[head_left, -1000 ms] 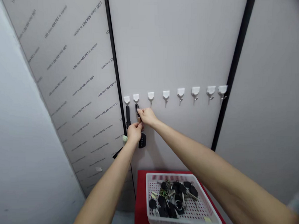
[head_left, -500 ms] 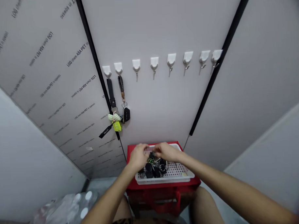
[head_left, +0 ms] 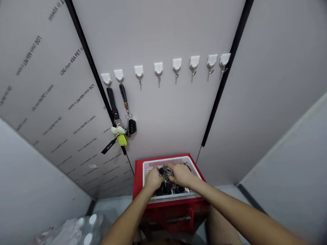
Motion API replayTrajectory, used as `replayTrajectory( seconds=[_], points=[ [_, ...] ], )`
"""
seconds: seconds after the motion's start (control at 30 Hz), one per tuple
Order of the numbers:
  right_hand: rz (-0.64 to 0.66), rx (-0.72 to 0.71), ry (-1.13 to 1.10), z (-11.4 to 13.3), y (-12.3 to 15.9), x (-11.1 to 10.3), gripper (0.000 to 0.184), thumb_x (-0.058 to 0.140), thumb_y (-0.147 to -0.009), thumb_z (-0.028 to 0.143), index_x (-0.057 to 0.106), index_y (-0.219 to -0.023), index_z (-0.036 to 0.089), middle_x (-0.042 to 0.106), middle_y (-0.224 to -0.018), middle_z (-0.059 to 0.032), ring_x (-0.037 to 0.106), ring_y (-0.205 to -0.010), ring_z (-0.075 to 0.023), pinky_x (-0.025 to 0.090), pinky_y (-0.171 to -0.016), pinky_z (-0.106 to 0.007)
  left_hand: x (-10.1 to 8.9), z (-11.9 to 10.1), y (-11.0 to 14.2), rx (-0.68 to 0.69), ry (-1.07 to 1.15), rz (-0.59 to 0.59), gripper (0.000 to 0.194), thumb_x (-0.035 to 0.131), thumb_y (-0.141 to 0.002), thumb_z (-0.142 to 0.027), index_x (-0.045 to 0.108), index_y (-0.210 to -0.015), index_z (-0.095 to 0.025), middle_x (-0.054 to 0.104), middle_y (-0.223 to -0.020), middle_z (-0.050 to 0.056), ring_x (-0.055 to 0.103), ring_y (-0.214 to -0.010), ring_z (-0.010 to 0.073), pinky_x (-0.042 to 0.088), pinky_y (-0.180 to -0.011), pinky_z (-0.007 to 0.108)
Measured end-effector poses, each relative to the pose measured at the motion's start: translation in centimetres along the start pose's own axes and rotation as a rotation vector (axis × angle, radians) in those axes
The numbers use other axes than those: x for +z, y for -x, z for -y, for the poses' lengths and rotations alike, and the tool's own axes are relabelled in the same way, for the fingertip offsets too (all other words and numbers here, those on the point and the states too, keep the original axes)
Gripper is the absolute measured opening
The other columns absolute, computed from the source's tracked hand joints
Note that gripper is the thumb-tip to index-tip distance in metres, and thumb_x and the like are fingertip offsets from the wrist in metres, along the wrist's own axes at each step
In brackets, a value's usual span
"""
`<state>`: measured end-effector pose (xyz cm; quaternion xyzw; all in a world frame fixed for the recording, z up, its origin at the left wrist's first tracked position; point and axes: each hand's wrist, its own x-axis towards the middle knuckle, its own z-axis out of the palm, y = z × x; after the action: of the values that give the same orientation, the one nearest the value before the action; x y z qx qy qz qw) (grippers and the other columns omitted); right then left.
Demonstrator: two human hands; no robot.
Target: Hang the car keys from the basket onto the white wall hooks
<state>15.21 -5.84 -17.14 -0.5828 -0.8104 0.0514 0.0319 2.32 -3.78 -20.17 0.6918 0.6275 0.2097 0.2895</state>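
Observation:
Both my hands are inside a white plastic basket (head_left: 170,198) that holds dark key fobs and keys. My left hand (head_left: 154,179) is at the left of the pile, its fingers closed on one side of a bunch of keys (head_left: 165,175). From the right, my right hand (head_left: 182,174) closes its thumb and fingers on the same bunch. Some fingertips are hidden among the keys. On the wall ahead, a yellow-green key fob (head_left: 122,140) hangs by a black strap from the leftmost hook, and a black car key (head_left: 131,126) by a braided strap from the second.
White adhesive hooks (head_left: 158,68) run in a row across the wall panel. Beneath the basket is a red bag (head_left: 138,177) with handles at its front. Wrapped plastic bottles (head_left: 88,239) stand at the lower left. Side walls close in on both sides.
My hands have sunk lower into the basket, around the keys. The view has shifted, so the hooks and hanging keys sit further left. The basket's right part now holds some items in view.

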Motion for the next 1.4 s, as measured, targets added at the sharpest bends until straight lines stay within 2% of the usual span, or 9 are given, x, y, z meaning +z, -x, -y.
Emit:
replayTrajectory(
  seconds=[0.23, 0.4, 0.5, 0.67, 0.8, 0.9, 1.07, 1.23, 1.4],
  points=[
    [-0.047, 0.04, 0.028, -0.8, -0.5, 0.2, 0.022, 0.034, -0.068, 0.021, 0.053, -0.077, 0.019, 0.059, -0.076, -0.0067, 0.052, -0.071, -0.017, 0.031, -0.06, -0.025, -0.4, -0.5, 0.8, 0.066, -0.129, 0.058, 0.007, 0.049, -0.049, -0.016, 0.055, -0.049, -0.017, 0.056, -0.054, 0.006, 0.051, -0.057, 0.0185, 0.033, -0.053, 0.026],
    [-0.126, 0.08, -0.068, -2.4, 0.1, -1.1, 0.017, 0.036, -0.064, 0.02, 0.052, -0.062, 0.016, 0.057, -0.068, -0.0045, 0.048, -0.064, -0.0125, 0.029, -0.056, -0.021, -1.9, -1.0, 0.3, 0.092, 0.078, 0.05, 0.013, 0.046, -0.048, -0.012, 0.057, -0.055, -0.015, 0.054, -0.05, 0.001, 0.047, -0.052, 0.012, 0.033, -0.05, 0.02],
    [-0.151, 0.095, -0.205, -3.0, 0.6, -1.9, 0.014, 0.035, -0.062, 0.018, 0.048, -0.054, 0.015, 0.052, -0.056, -0.0011, 0.043, -0.054, -0.0094, 0.027, -0.049, -0.019, -3.2, -1.8, -0.2, 0.101, 0.24, 0.057, 0.017, 0.044, -0.05, -0.012, 0.057, -0.061, -0.013, 0.054, -0.054, 0.001, 0.047, -0.051, 0.0101, 0.033, -0.048, 0.019],
    [-0.157, 0.129, -0.628, -2.5, 0.6, -2.9, 0.015, 0.034, -0.064, 0.023, 0.04, -0.052, 0.015, 0.042, -0.045, 0.0035, 0.037, -0.043, -0.0061, 0.027, -0.042, -0.017, -5.4, -3.0, -0.3, 0.154, 0.274, -0.012, 0.019, 0.044, -0.051, -0.013, 0.057, -0.065, -0.012, 0.053, -0.053, 0.0, 0.047, -0.049, 0.0094, 0.034, -0.047, 0.019],
    [-0.026, 0.159, -0.938, -2.0, 0.0, -3.0, 0.013, 0.035, -0.064, 0.025, 0.038, -0.057, 0.016, 0.047, -0.046, 0.0033, 0.043, -0.044, -0.0065, 0.033, -0.044, -0.017, -7.0, -3.8, -0.1, 0.222, 0.328, -0.108, 0.02, 0.044, -0.053, -0.015, 0.056, -0.069, -0.012, 0.054, -0.062, 0.002, 0.049, -0.054, 0.0093, 0.038, -0.051, 0.02],
    [0.092, 0.188, -0.891, -1.8, -0.2, -3.1, 0.013, 0.035, -0.063, 0.023, 0.041, -0.055, 0.015, 0.049, -0.047, 0.0011, 0.046, -0.044, -0.0082, 0.036, -0.045, -0.02, -7.9, -4.7, 0.3, 0.333, 0.329, -0.193, 0.018, 0.045, -0.054, -0.015, 0.055, -0.069, -0.012, 0.053, -0.067, 0.002, 0.05, -0.056, 0.0085, 0.04, -0.054, 0.02],
    [-0.15, -0.099, -0.726, -0.4, 0.4, -4.6, 0.024, 0.038, -0.062, 0.017, 0.052, -0.081, 0.016, 0.056, -0.078, -0.0028, 0.049, -0.073, -0.0127, 0.036, -0.066, -0.024, -8.7, -6.2, 1.1, 0.494, 0.3, -0.248, 0.017, 0.045, -0.055, -0.011, 0.055, -0.068, -0.013, 0.052, -0.066, 0.001, 0.05, -0.057, 0.0074, 0.042, -0.056, 0.019],
    [-0.04, -0.211, -0.936, 1.6, 0.1, -5.8, 0.019, 0.037, -0.067, 0.024, 0.053, -0.069, 0.013, 0.054, -0.065, -0.0013, 0.048, -0.062, -0.0112, 0.037, -0.06, -0.024, -10.0, -6.5, 0.8, 0.537, 0.388, -0.307, 0.015, 0.046, -0.055, -0.01, 0.054, -0.068, -0.013, 0.052, -0.066, 0.001, 0.051, -0.058, 0.0073, 0.044, -0.055, 0.019],
    [-0.016, -0.243, -1.161, 3.1, -0.6, -6.8, 0.02, 0.044, -0.064, 0.023, 0.05, -0.081, 0.014, 0.053, -0.075, -0.0008, 0.047, -0.069, -0.0097, 0.036, -0.063, -0.021, -11.8, -6.4, 0.6, 0.509, 0.488, -0.409, 0.013, 0.048, -0.057, -0.014, 0.052, -0.068, -0.013, 0.052, -0.068, 0.001, 0.053, -0.06, 0.0082, 0.045, -0.056, 0.02]
  ],
)
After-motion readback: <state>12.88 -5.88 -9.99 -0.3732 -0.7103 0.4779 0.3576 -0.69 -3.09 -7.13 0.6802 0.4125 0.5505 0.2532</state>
